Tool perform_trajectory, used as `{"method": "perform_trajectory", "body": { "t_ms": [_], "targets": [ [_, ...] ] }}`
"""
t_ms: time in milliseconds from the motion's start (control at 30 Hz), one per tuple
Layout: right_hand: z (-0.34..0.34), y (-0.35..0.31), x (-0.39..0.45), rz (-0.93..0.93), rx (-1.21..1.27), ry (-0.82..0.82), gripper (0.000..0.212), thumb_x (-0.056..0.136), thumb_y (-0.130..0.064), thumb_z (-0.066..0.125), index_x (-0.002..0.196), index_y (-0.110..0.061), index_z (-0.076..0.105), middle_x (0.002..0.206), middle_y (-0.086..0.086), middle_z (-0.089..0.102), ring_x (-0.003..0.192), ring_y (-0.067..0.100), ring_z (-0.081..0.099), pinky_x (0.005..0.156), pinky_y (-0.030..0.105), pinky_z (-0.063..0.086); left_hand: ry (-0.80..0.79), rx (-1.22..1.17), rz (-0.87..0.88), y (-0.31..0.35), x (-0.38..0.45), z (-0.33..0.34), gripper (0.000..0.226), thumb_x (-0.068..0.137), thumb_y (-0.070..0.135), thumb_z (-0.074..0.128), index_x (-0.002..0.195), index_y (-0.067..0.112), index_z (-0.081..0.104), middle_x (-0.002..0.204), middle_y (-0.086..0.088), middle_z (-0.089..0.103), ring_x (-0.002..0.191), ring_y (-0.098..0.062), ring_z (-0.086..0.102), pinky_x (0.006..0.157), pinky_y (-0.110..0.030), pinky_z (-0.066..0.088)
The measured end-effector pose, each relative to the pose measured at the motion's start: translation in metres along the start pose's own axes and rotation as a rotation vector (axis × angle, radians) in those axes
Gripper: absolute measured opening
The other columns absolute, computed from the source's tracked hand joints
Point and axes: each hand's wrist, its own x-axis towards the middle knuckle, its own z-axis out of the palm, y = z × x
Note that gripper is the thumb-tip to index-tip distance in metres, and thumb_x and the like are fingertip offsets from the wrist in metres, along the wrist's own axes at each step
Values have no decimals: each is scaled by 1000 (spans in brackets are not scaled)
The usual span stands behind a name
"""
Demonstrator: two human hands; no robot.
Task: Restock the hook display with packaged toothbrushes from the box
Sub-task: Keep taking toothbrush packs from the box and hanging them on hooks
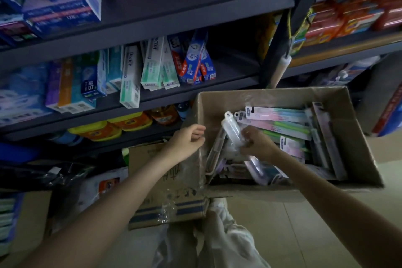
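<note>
An open cardboard box sits on the floor at the right, holding several packaged toothbrushes in pink, green and grey. Inside the box, my right hand grips a clear toothbrush pack, tilted with its hang tab pointing up and left. Just outside the box's left wall, my left hand hovers with its fingers loosely curled and holds nothing. No hook display is in view.
Dark metal shelves rise ahead with toothpaste boxes, pink cartons and yellow-orange packs. A second cardboard box with loose plastic wrap lies under my left forearm. My light trousers show below, with tiled floor at the right.
</note>
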Motion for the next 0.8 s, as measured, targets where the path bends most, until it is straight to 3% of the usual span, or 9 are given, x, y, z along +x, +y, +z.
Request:
{"method": "perform_trajectory", "body": {
  "t_ms": [133, 233, 300, 400, 433, 500, 600, 700, 800],
  "targets": [
    [-21, -42, -26, -257, 135, 25, 41, 70, -15, 79, 102, -17, 53, 84, -18, 56, 72, 0, 56, 62, 15, 45, 26, -299, 29, 25, 4, 8, 33, 85, 27, 64, 114, 14, 58, 110, 0, 64, 100, -13, 59, 82, -17, 47],
    [-20, -52, -16, -293, 209, -58, 28, 75, -17, 76, 98, -12, 60, 85, -6, 63, 71, 4, 60, 67, 19, 49, 139, -423, 25, 34, 6, 3, 16, 84, 23, 65, 99, 17, 62, 100, -2, 67, 94, -16, 62, 83, -26, 47],
    [-18, -45, 1, -165, 319, -76, 14, 83, -15, 68, 94, -7, 64, 82, 1, 63, 63, -4, 59, 64, 15, 48, 198, -479, -9, 29, 4, -11, 15, 84, 18, 66, 96, 22, 58, 98, 1, 66, 91, -12, 61, 83, -25, 49],
    [-1, -22, 36, 118, 234, 48, 31, 87, -23, 64, 108, -1, 60, 85, 7, 60, 72, 10, 60, 49, 9, 37, 335, -631, -62, 14, -3, -40, 17, 84, 13, 65, 94, 21, 55, 94, 4, 65, 90, -13, 62, 85, -31, 51],
    [9, -16, 48, 169, 121, 70, 40, 87, -27, 65, 116, -2, 56, 94, 11, 61, 84, 20, 60, 51, 14, 37, 370, -649, -64, 8, -6, -49, 14, 85, 14, 64, 95, 20, 55, 93, 4, 65, 89, -12, 62, 83, -30, 51],
    [35, -13, 69, 230, 49, 93, 55, 84, -28, 66, 129, -4, 46, 119, 18, 56, 107, 32, 55, 76, 27, 40, 419, -636, -76, -3, -12, -62, 10, 87, 18, 62, 96, 20, 57, 90, 6, 65, 85, -7, 62, 76, -25, 52],
    [76, -20, 87, 351, 123, 178, 69, 86, -20, 63, 140, 1, 25, 143, 25, 27, 127, 40, 37, 99, 37, 35, 444, -628, -95, -12, -18, -72, 7, 88, 21, 60, 96, 22, 59, 84, 11, 65, 77, 1, 63, 68, -16, 51],
    [100, -23, 90, 420, 35, 330, 63, 89, -11, 52, 141, -2, 18, 147, 26, 15, 125, 45, 39, 99, 46, 37, 422, -604, -94, -16, -18, -74, 9, 89, 20, 60, 97, 21, 59, 84, 11, 66, 75, 3, 64, 69, -15, 52],
    [90, -17, 86, 416, 218, 278, 77, 80, -6, 64, 143, -8, 18, 144, 23, 22, 127, 41, 36, 103, 47, 37, 383, -604, -77, -15, -17, -76, 18, 88, 21, 60, 105, 16, 58, 89, 8, 66, 83, -3, 64, 74, -19, 53]
  ]
}}
